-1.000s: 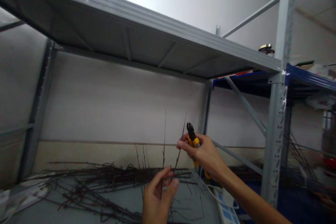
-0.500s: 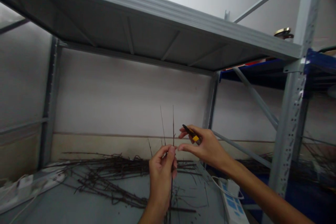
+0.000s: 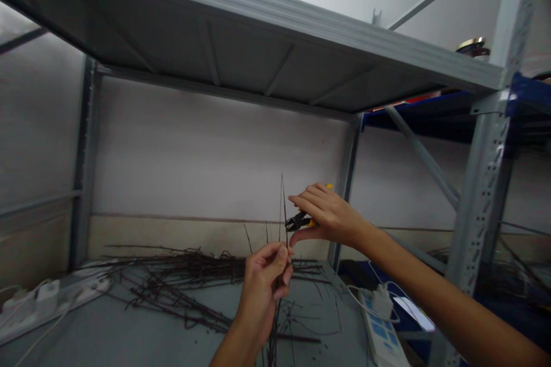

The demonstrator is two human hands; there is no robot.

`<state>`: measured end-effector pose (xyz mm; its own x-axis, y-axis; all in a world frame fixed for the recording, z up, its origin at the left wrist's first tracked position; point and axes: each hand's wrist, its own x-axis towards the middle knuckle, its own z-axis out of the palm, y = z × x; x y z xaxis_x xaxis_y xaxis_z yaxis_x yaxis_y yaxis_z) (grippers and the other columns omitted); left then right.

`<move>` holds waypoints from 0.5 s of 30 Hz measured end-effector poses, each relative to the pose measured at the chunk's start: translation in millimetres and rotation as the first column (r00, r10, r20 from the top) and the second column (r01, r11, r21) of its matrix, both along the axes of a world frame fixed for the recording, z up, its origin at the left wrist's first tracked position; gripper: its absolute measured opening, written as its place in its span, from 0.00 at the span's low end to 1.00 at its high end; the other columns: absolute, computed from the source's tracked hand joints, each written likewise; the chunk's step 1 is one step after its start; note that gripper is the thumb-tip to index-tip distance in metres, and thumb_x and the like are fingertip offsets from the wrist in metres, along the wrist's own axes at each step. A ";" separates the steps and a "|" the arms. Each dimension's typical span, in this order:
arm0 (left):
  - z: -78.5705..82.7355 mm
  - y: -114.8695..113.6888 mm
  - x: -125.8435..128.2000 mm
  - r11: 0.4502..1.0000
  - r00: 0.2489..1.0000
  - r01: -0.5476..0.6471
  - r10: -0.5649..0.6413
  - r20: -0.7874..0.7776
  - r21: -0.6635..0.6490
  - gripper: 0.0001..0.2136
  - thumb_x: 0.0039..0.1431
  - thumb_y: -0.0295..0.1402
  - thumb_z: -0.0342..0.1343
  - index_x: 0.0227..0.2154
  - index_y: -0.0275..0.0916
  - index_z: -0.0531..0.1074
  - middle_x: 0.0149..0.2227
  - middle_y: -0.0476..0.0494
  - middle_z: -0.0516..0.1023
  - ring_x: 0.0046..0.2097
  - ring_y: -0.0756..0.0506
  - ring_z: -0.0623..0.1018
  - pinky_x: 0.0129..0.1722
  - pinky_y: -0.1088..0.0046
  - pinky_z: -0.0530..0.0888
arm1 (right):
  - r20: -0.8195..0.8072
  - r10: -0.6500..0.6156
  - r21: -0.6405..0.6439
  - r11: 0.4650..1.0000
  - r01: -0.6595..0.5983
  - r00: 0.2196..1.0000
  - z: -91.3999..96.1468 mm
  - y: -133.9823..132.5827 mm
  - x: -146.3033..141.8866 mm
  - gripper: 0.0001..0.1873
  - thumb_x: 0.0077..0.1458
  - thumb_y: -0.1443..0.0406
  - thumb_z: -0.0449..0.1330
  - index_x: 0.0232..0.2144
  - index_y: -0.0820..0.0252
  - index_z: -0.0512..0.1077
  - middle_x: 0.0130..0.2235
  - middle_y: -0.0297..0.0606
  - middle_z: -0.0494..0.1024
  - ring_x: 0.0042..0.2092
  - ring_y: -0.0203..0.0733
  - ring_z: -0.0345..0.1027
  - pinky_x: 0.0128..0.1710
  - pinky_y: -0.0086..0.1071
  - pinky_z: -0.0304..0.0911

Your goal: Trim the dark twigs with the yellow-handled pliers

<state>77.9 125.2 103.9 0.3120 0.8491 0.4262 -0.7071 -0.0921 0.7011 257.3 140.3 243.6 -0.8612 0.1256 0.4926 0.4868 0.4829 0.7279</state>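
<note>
Upright in front of me, several thin dark twigs (image 3: 284,206) are pinched between the thumb and fingers of my left hand (image 3: 267,269). Their lower stems run down below the fist toward the shelf surface. My right hand (image 3: 329,215) is closed round cutting pliers (image 3: 296,222) with black jaws and yellow-marked handles. The jaws point left and meet one twig just above my left fingertips; whether they are closed on it I cannot tell. My right thumb lies close beside my left fingers.
Piles of dark twigs (image 3: 185,269) lie across the grey shelf (image 3: 142,338) behind my hands, with small clippings on the right. Power strips stand at the left (image 3: 55,304) and right (image 3: 383,327), with white cables. A grey upper shelf (image 3: 258,28) hangs overhead; a metal post (image 3: 482,195) stands at the right.
My right hand has turned the pliers, so the jaws now point left at the twig instead of up. The held twigs have come closer together at their tips.
</note>
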 end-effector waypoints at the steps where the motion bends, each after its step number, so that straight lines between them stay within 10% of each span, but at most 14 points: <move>1: 0.4 -0.4 -0.6 1.000 1.000 0.018 -0.018 -0.001 0.001 0.14 0.57 0.42 0.66 0.31 0.33 0.75 0.24 0.52 0.63 0.23 0.56 0.57 0.17 0.81 0.48 | 0.017 0.001 0.024 1.000 -0.001 1.000 -1.3 2.2 0.5 0.38 0.57 0.42 0.60 0.52 0.71 0.70 0.36 0.46 0.77 0.38 0.50 0.68 0.41 0.43 0.62; 6: -1.0 -3.4 -1.2 0.997 0.998 0.068 -0.068 0.012 -0.021 0.15 0.55 0.41 0.68 0.28 0.33 0.74 0.26 0.51 0.64 0.22 0.57 0.58 0.16 0.81 0.47 | 0.001 -0.030 0.080 0.996 0.030 1.000 -16.3 12.6 8.4 0.19 0.65 0.56 0.58 0.47 0.67 0.74 0.33 0.45 0.78 0.37 0.48 0.68 0.39 0.41 0.61; 10: -3.5 1.5 -1.9 0.999 0.999 -0.001 0.003 0.050 -0.035 0.14 0.56 0.40 0.67 0.31 0.32 0.77 0.27 0.49 0.67 0.24 0.56 0.61 0.16 0.83 0.50 | -0.183 -0.178 -0.138 0.978 0.154 0.967 -33.1 13.5 6.5 0.15 0.66 0.59 0.56 0.32 0.58 0.77 0.27 0.40 0.76 0.31 0.43 0.67 0.35 0.37 0.60; 15: -5.4 16.1 -0.5 0.988 0.988 -0.153 0.153 0.016 0.034 0.14 0.56 0.39 0.67 0.37 0.31 0.79 0.30 0.44 0.73 0.28 0.51 0.71 0.18 0.82 0.66 | -0.740 -0.330 -0.497 0.856 -0.145 0.586 -45.9 -1.6 -20.4 0.21 0.63 0.50 0.56 0.34 0.60 0.79 0.29 0.39 0.79 0.28 0.39 0.68 0.29 0.33 0.62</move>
<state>77.4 141.3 98.6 0.1737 0.8710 0.4595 -0.6921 -0.2239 0.6861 236.9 138.7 197.7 -0.1299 0.5881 0.7983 0.7955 0.5424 -0.2702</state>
